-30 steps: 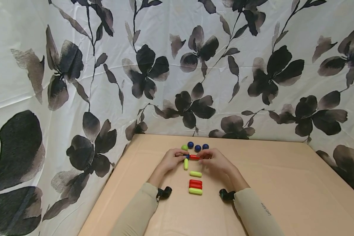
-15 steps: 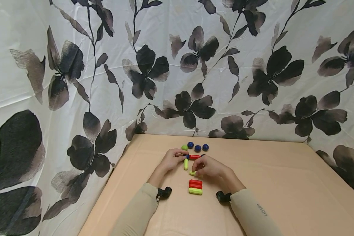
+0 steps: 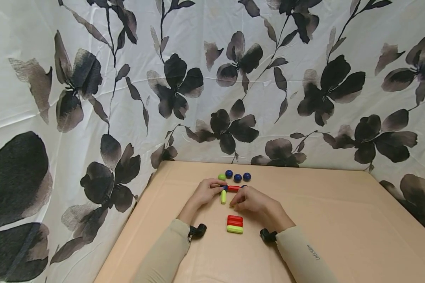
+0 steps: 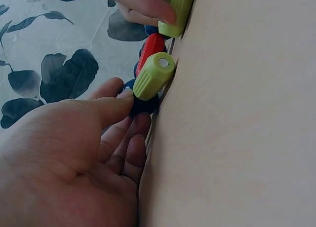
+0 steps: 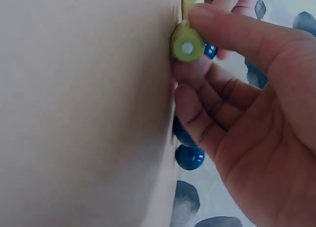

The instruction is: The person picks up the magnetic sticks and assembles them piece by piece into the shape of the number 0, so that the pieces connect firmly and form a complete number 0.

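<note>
My left hand pinches a dark blue ball at the joint of a small magnetic building set. From that ball a yellow-green rod points toward me, a pale metal disc in its end. A red rod runs right from the joint to another blue ball, partly behind my right hand. Between its thumb and fingers, my right hand pinches a second yellow-green rod, low at the tabletop; the head view mostly hides this rod.
Behind the hands lie a green ball and several loose blue balls. Nearer me, two red rods and a yellow-green rod lie side by side on the tan table. A floral cloth hangs behind.
My right hand has left the red rod's right end, come toward me and taken hold of the yellow-green rod that lay alone. My left hand stays at the blue ball.
</note>
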A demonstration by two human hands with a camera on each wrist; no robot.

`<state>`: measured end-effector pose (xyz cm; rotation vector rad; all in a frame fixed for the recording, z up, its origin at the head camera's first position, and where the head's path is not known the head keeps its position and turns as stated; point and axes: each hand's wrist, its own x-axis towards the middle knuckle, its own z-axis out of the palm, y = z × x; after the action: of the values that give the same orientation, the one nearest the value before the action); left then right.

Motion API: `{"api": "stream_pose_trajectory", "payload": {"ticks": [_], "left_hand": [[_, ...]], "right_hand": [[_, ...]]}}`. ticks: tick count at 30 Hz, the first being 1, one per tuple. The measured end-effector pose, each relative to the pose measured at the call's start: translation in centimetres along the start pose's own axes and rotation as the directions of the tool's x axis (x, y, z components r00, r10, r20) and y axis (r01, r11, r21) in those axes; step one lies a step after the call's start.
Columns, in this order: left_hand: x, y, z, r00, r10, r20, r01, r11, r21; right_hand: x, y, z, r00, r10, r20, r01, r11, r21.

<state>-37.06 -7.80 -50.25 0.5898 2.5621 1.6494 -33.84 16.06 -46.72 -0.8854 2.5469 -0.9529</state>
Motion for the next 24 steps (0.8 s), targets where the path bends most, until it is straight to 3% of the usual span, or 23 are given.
{"api": "stream_pose_trajectory", "payload": {"ticks": [10, 24], "left_hand": [[0.1, -0.1, 0.1, 1.000, 0.003, -0.001, -0.003, 1.000, -0.003], [0.2, 0.0, 0.0, 1.000, -0.022, -0.002, 0.022, 1.000, 0.008]], "right_hand": [[-0.2, -0.4, -0.4, 0.995, 0.095, 0.005, -0.095, 0.993, -0.067], [-1.6, 0.3, -2.4, 0.993, 0.108, -0.048, -0.107, 0.994, 0.012]]}}
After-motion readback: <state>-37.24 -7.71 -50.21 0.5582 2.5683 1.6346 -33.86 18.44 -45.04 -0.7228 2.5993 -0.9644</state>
